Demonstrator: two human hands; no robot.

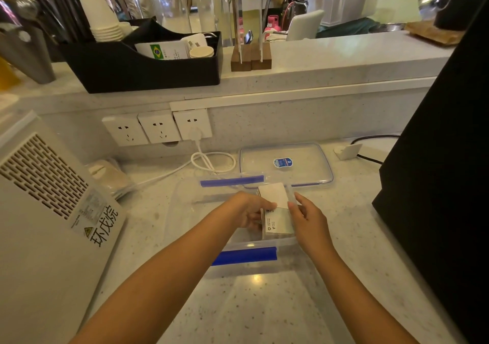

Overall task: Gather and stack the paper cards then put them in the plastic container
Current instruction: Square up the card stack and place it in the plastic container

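A clear plastic container [185, 211] with blue clasps sits open on the counter in front of me. Both hands reach into it. My left hand [248, 209] and my right hand [308, 218] pinch a stack of white paper cards [274, 194] from either side, inside the container's right half. Under the top card lies a printed white card or small box [280, 226]; I cannot tell which. The container's lid [304, 164], with a blue sticker, lies flat just behind the container.
A white appliance [39, 211] with vent slots stands at the left. A tall black machine [444, 158] fills the right side. Wall sockets [158, 128] and a white cable [211, 162] lie behind. A black organiser tray [132, 71] sits on the raised ledge.
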